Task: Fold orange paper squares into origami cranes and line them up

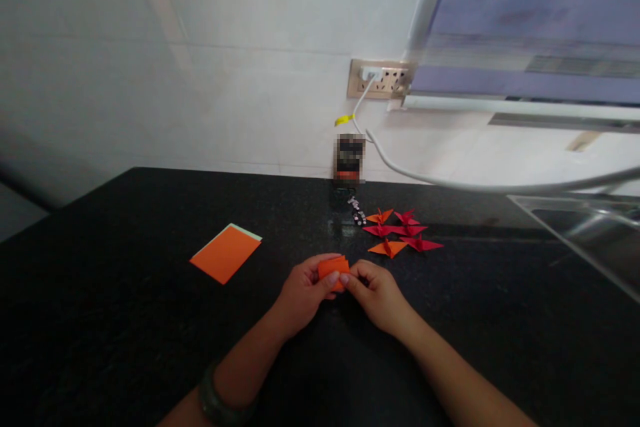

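Observation:
A small folded piece of orange origami paper (332,267) is between my two hands, just above the dark countertop. My left hand (307,290) is closed around its left side, with the thumb pressed on the front and fingers behind. At the right edge, my right hand (375,290) pinches the paper between thumb and bent fingers. Both thumb tips nearly meet at the paper's lower part. Beyond my right hand lie several folded paper cranes, among them an orange crane (388,248) and a red crane (421,243).
A stack of orange paper sheets (225,255) lies to the left on the black countertop (125,320). A blurred-out dark object (349,160) leans by the wall. A white cable (425,180) runs from the wall socket (383,79) toward the right. A metal sink (595,227) borders the right side.

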The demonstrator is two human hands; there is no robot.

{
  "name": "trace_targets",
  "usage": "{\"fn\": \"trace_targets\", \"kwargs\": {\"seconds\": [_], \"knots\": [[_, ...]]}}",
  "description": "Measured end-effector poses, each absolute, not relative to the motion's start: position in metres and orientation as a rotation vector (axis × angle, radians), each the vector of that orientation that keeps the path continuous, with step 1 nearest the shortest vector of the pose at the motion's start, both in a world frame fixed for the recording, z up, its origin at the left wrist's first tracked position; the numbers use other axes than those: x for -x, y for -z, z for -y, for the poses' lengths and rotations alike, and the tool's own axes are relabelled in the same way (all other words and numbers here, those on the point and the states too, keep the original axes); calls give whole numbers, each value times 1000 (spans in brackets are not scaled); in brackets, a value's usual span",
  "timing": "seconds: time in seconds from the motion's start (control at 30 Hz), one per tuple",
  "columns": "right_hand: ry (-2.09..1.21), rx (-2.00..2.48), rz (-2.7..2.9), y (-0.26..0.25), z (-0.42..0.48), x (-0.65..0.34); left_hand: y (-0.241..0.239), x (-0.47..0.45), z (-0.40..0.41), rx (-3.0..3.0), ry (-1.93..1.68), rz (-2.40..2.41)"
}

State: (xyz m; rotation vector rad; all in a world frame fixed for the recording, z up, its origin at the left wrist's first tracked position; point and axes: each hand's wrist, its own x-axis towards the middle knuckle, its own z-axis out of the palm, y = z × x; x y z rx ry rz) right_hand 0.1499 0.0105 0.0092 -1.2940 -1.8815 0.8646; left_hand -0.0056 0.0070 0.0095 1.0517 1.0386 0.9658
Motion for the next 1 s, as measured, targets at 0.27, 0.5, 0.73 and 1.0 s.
{"fn": "trace_targets", "kwargs": {"seconds": [0.27,0.5,0.73,1.0], "knots": [[-912,1341,1841,-9,-11,-149,-10,4,-7,-1132,-930,-1058],[-1008,1399,1736,-6,-10,-148,-9,4,-7,-1162,-922,-1058],[-1177,1307,1469,-5,-11,-145,-8,4,-6,-1163,-930,-1024],[-1171,1304,1518,-11,-10,-148,-6,3,-5,-1302,-892,-1075]]}}
